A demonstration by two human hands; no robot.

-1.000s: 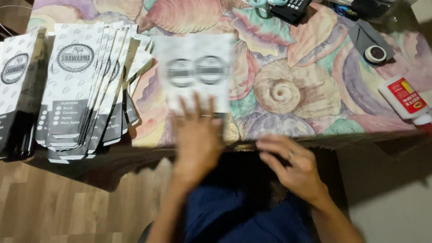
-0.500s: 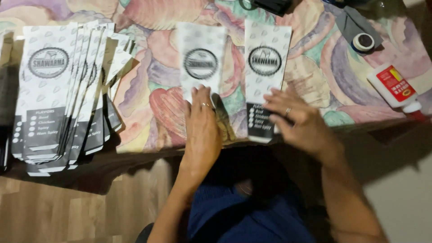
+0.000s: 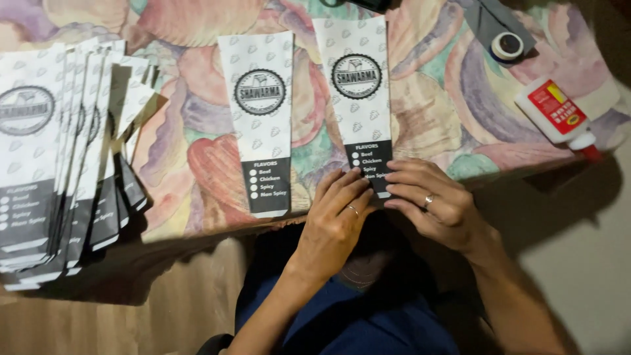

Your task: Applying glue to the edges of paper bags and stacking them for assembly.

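Two long white paper sleeves with a round black emblem and a dark lower band lie side by side on the shell-patterned tablecloth [image 3: 427, 98]. The left sleeve [image 3: 259, 118] lies free. Both hands meet at the near end of the right sleeve [image 3: 357, 85]. My left hand [image 3: 335, 217] presses its fingertips on the dark band. My right hand [image 3: 430, 200], wearing a ring, pinches the same end from the right.
A fanned stack of the same paper sleeves [image 3: 59, 151] covers the table's left side. A white glue bottle with a red label [image 3: 559, 115] lies at the right edge. A small round tape roll [image 3: 507, 46] sits on a dark strip at the back right.
Both hands have shifted right onto the near end of the right sleeve; the left hand has left the other sleeve. The view has moved closer.
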